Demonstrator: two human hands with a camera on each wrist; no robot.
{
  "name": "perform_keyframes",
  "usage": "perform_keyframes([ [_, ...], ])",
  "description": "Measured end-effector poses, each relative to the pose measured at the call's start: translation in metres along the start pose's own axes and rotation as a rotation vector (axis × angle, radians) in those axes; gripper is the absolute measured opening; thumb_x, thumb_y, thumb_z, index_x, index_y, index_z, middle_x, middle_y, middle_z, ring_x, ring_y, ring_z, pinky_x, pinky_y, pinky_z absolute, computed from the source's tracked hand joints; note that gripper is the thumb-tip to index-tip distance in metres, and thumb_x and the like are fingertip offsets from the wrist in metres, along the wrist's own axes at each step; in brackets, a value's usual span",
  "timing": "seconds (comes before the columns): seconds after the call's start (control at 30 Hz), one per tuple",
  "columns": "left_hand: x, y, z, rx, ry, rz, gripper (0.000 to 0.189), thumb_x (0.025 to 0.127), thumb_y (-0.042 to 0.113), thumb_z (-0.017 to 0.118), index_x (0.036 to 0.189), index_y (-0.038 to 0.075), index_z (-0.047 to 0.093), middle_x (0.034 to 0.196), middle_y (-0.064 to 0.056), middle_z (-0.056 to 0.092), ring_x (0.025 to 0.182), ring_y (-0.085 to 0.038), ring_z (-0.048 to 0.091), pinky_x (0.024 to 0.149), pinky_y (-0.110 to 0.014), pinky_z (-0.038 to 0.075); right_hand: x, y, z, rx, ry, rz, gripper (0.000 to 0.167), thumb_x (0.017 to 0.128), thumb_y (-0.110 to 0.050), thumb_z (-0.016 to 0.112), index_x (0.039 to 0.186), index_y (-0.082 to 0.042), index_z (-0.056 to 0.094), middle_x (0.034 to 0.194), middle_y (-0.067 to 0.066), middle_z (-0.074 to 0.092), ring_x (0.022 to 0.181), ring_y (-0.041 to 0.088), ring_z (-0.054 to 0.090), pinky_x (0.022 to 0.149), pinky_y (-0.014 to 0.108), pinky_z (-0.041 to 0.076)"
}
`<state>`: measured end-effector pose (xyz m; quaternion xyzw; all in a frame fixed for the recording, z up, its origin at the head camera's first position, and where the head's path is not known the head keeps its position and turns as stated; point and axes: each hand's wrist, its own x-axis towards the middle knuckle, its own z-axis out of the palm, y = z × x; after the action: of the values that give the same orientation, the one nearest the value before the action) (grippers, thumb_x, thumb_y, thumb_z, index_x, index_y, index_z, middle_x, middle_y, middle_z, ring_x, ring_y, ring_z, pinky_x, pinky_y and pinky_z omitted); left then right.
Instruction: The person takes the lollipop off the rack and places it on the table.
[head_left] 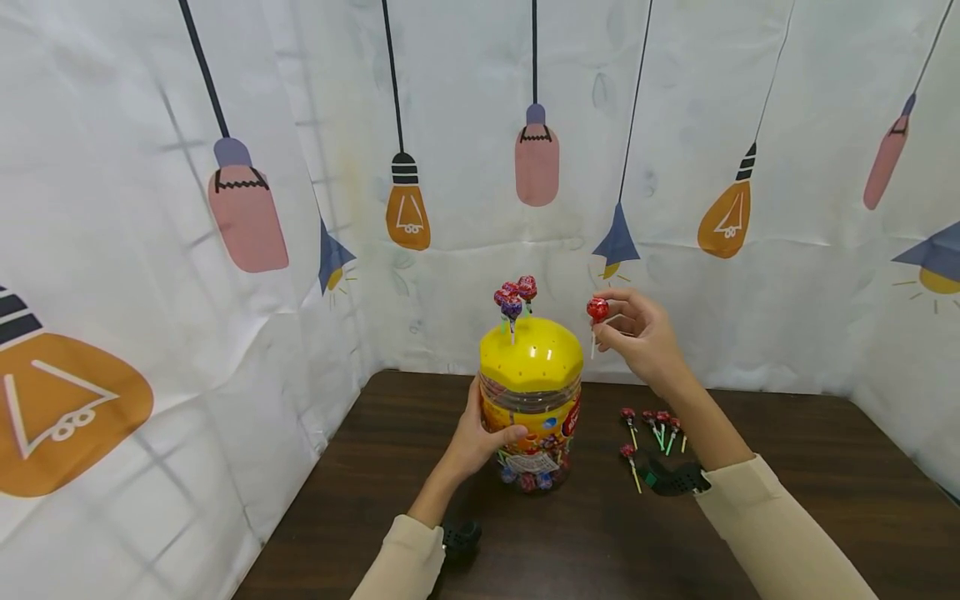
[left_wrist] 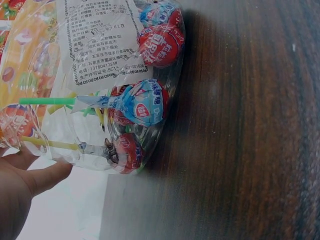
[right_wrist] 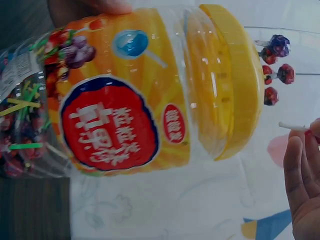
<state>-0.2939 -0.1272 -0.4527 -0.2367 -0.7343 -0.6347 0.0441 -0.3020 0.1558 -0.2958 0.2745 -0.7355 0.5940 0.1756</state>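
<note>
The right hand pinches a round, red-wrapped, white-stemmed lollipop beside, not touching, the domed yellow plastic lid; the left hand grips the clear plastic jar beneath; a sideways push could tip the jar if that hold loosens.

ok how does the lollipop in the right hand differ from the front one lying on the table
The held lollipop is upright in the right hand; the front lollipop lies on the table. The held lollipop's stick is white, the front lollipop's yellow. Both have red heads.
</note>
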Motion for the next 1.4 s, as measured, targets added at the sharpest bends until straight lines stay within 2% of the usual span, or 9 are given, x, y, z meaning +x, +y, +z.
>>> perform_keyframes([
  [0.4, -0.001, -0.001, 0.002, 0.023, -0.002, 0.001, 0.102, 0.089, 0.042, 0.080, 0.159, 0.047, 0.007, 0.153, 0.005, 0.043, 0.134, -0.019, 0.052, 0.114, -0.050, 0.045, -0.052, 0.031, -0.026, 0.037, 0.001, 0.102, 0.036, 0.096, 0.000, 0.067, 0.130, -0.009, 0.059, 0.100, 0.004, 0.068, 0.078, 0.017, 0.070, 0.068, 0.030, 0.064],
  [0.73, 0.001, 0.000, 0.002, 0.029, 0.001, 0.003, 0.102, 0.088, 0.045, 0.080, 0.159, 0.045, 0.007, 0.154, 0.003, 0.043, 0.134, -0.020, 0.052, 0.115, -0.051, 0.045, -0.088, 0.063, -0.046, 0.038, 0.010, 0.164, 0.037, 0.098, 0.000, 0.065, 0.134, -0.008, 0.058, 0.101, -0.003, 0.068, 0.075, 0.015, 0.070, 0.066, 0.031, 0.063],
  [1.03, 0.001, -0.001, 0.002, 0.025, -0.009, 0.027, 0.101, 0.089, 0.043, 0.079, 0.159, 0.045, 0.006, 0.153, 0.003, 0.044, 0.133, -0.020, 0.053, 0.115, -0.049, 0.045, -0.111, 0.090, -0.055, 0.007, 0.015, 0.202, 0.038, 0.099, -0.002, 0.065, 0.135, -0.006, 0.056, 0.099, -0.006, 0.068, 0.078, 0.015, 0.072, 0.067, 0.032, 0.063],
  [1.33, 0.001, -0.001, 0.001, 0.013, -0.004, 0.031, 0.101, 0.089, 0.040, 0.080, 0.159, 0.045, 0.007, 0.154, 0.003, 0.044, 0.134, -0.019, 0.052, 0.116, -0.048, 0.044, -0.121, 0.113, -0.062, 0.012, 0.008, 0.233, 0.036, 0.100, -0.003, 0.064, 0.134, -0.007, 0.056, 0.103, 0.007, 0.066, 0.077, 0.012, 0.069, 0.066, 0.032, 0.063],
  [1.4, 0.001, 0.000, 0.001, 0.007, -0.004, 0.037, 0.101, 0.089, 0.040, 0.080, 0.159, 0.044, 0.007, 0.154, 0.002, 0.043, 0.134, -0.020, 0.052, 0.115, -0.048, 0.044, -0.122, 0.117, -0.063, 0.032, -0.002, 0.242, 0.035, 0.099, -0.002, 0.064, 0.133, -0.005, 0.055, 0.102, 0.009, 0.065, 0.077, 0.012, 0.068, 0.065, 0.033, 0.063],
])
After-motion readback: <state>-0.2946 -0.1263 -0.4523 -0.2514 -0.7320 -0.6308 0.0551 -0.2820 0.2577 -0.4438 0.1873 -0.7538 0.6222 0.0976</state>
